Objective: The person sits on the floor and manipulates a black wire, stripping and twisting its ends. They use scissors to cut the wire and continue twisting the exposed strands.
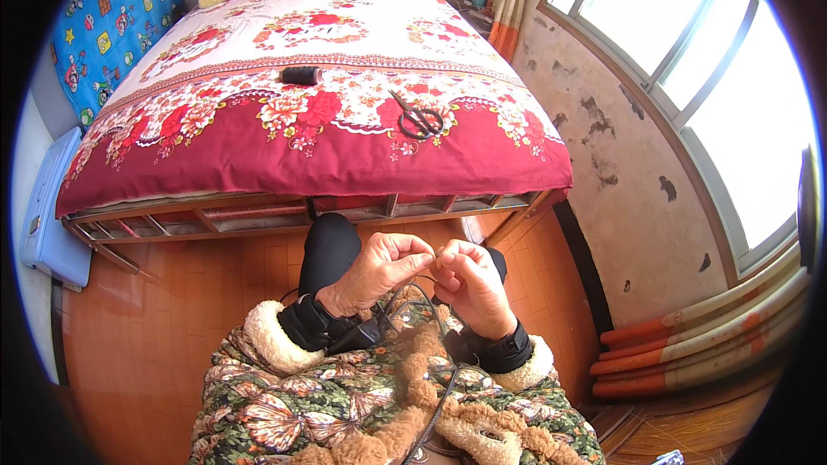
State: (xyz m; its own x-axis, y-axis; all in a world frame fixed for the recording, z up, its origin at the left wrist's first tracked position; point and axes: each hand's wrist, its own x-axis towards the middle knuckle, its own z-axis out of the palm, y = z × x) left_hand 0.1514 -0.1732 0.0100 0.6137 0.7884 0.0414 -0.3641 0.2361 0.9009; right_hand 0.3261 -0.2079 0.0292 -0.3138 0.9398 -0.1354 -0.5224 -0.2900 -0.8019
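Observation:
My left hand (387,268) and my right hand (472,287) meet above my lap, their fingertips almost touching. Thumb and forefinger are pinched on each side, and whatever they hold is too small to make out. Ahead of them on the bed lies a pair of dark-handled scissors (419,121), blades pointing away to the left. Further left rests a spool of black thread (301,76) on its side. Black bands with cables circle both wrists, and a dark cable (437,409) runs down over my patterned padded jacket.
The bed (319,155) with a red and white floral cover stands before my knees. A blue plastic box (52,215) is at its left. On the right are a peeling wall (603,138), a window (689,43) and an orange-striped curtain (689,327).

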